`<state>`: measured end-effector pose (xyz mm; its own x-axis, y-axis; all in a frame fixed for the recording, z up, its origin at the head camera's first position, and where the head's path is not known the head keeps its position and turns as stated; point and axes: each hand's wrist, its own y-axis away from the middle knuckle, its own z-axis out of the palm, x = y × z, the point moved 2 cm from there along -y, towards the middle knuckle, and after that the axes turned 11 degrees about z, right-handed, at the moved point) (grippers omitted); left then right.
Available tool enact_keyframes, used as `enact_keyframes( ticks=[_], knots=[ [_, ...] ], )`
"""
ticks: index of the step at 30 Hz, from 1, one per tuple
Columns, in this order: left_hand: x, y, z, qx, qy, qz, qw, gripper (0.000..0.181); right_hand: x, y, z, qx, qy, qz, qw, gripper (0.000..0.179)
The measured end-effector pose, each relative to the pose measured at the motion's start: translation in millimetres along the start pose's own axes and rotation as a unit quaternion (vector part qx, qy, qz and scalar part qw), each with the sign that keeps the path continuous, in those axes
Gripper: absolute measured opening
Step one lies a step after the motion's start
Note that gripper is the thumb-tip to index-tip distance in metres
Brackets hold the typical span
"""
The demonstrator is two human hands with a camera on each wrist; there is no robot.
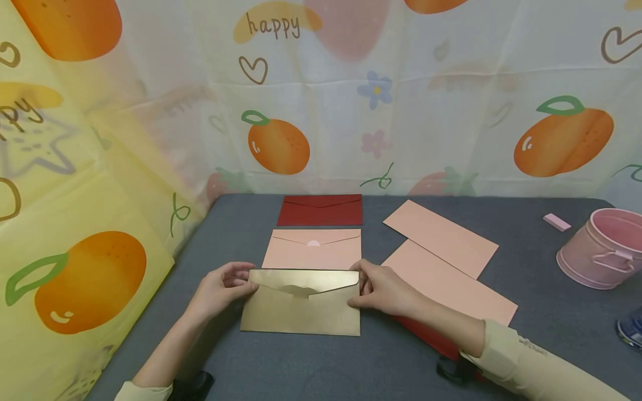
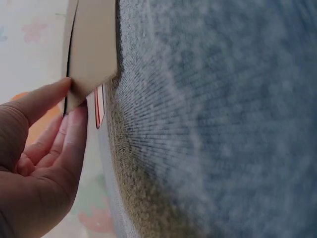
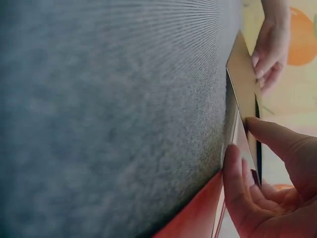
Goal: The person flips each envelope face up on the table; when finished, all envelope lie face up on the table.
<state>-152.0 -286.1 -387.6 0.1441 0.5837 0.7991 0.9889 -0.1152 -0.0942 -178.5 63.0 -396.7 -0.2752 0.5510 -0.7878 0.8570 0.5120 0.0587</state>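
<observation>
A gold envelope [image 1: 301,316] is held between both hands over the grey table, its flap side showing and the flap tip at the middle. My left hand [image 1: 220,291] pinches its left edge, thumb on the near face and fingers behind, as the left wrist view also shows. At the opposite edge, my right hand [image 1: 385,287] holds it the same way; in the right wrist view the thumb presses the envelope [image 3: 242,82]. Just beyond lies a pink envelope [image 1: 288,257] with a round pale seal, partly covered by the gold one. Behind that is a dark red envelope [image 1: 321,214].
Two pink envelopes lie askew on the right, one farther back [image 1: 441,236] and overlapping the nearer one [image 1: 446,284]. Red paper [image 1: 426,336] shows under my right forearm. A pink bucket [image 1: 584,256] and a small pink block [image 1: 557,222] stand farther right. A blue object [image 1: 631,328] sits at the right edge.
</observation>
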Motion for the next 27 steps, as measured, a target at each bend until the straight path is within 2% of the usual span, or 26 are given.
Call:
enact_keyframes(
  ticks=[3,10,17,27],
  knots=[
    [-1.2,-0.3,1.0,-0.002,-0.016,0.003,0.9999,0.045,-1.4,-1.8,1.7,0.004,0.027,-0.004,0.9996,0.051],
    [-2.2,2.0,2.7,-0.014,-0.064,0.012,0.9978,0.040,-3.9,-3.5,3.5,-0.003,0.058,-0.006,0.9983,0.047],
    [0.2,4.0,3.6,-0.026,-0.070,0.024,0.9969,0.040,-4.2,-4.5,4.6,-0.014,0.078,-0.003,0.9969,0.044],
    [2.5,5.6,2.8,-0.037,-0.064,0.021,0.9970,0.039,-4.2,-5.4,7.5,-0.006,0.093,0.009,0.9956,0.045]
  ],
)
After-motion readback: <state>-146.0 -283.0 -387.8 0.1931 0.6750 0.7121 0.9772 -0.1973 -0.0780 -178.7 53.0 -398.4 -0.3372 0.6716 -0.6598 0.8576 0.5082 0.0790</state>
